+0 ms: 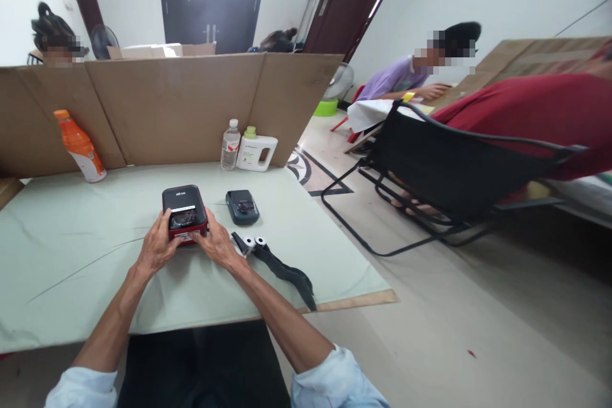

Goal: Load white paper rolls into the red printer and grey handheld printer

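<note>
A small red-and-black box-shaped device (183, 210) sits on the pale green table (71, 248). My left hand (157, 247) grips its left front corner and my right hand (217, 245) holds its right front corner. A second, dark blue-grey device (241, 206) lies just to the right. Two small white paper rolls (253, 242) and a black strap (287, 273) lie beside my right wrist.
A cardboard screen (167, 108) walls off the table's back. Against it stand an orange drink bottle (80, 145), a clear water bottle (230, 145) and a white jug (257, 151). A black folding chair (430, 172) and a person in red sit to the right; other people sit beyond.
</note>
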Available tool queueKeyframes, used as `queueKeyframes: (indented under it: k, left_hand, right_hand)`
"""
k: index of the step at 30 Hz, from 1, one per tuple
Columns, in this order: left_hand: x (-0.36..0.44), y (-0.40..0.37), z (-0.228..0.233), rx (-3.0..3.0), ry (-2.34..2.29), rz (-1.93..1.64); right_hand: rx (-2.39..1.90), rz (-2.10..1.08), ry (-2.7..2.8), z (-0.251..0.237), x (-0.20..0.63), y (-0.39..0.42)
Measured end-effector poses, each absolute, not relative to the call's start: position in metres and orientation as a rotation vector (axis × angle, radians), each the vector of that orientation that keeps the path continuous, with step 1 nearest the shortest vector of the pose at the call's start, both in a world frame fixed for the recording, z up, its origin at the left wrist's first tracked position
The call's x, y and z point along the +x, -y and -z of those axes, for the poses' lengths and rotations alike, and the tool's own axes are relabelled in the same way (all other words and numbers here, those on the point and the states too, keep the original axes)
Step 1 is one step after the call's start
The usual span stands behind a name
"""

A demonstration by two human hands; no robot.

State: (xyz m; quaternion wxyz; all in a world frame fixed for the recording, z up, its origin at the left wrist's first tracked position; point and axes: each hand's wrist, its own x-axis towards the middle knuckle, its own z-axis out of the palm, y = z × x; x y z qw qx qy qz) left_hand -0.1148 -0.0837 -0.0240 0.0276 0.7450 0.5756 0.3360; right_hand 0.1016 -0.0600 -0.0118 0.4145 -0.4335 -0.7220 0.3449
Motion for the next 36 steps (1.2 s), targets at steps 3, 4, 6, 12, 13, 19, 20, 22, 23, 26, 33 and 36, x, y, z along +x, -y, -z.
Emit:
queueKeyframes:
  k: [3, 4, 6, 12, 13, 19, 20, 22, 23, 26, 33, 36]
  left_hand:
    - [-0.131, 0.090, 0.018, 2.305, -1.822, -1.042]
    - [-0.139, 0.093, 0.015, 2.308, -1.839, -1.039]
    - [-0.155, 0.099, 0.007, 2.314, -1.867, -1.035]
    - [-0.211, 0.110, -0.015, 2.298, -1.962, -1.034]
    - [-0.220, 0.111, -0.017, 2.287, -1.980, -1.029]
    - [-0.248, 0.110, -0.014, 2.273, -2.068, -0.985]
    - [-0.246, 0.112, -0.014, 2.276, -2.088, -0.986]
    - [-0.235, 0.119, -0.021, 2.307, -2.113, -1.019]
    - [-0.226, 0.123, -0.027, 2.340, -2.117, -1.050]
    - [-0.184, 0.134, -0.048, 2.476, -2.110, -1.216]
    - [-0.076, 0.116, -0.055, 2.686, -1.747, -1.115]
    - [-0.044, 0.097, -0.038, 2.676, -1.664, -0.934]
  right_hand:
    - [-1.091, -0.882, 1.840, 0.006, 0.087, 0.062]
    - [-1.079, -0.891, 1.849, 0.005, 0.080, 0.063]
    - [-1.044, -0.915, 1.867, 0.000, 0.066, 0.064]
    - [-1.003, -0.898, 1.991, -0.016, 0.018, 0.065]
    - [-1.001, -0.891, 2.011, -0.019, 0.010, 0.064]
    - [-1.007, -1.002, 2.062, -0.019, -0.014, 0.056]
    - [-0.986, -1.000, 2.062, -0.017, -0.013, 0.057]
    - [-0.935, -0.959, 2.066, -0.013, -0.005, 0.064]
    - [-0.911, -0.925, 2.072, -0.010, 0.001, 0.069]
    - [-0.886, -0.790, 2.068, -0.003, 0.031, 0.088]
    - [-1.069, -0.276, 1.960, -0.005, 0.137, 0.114]
    - [-1.235, -0.086, 1.911, -0.009, 0.187, 0.107]
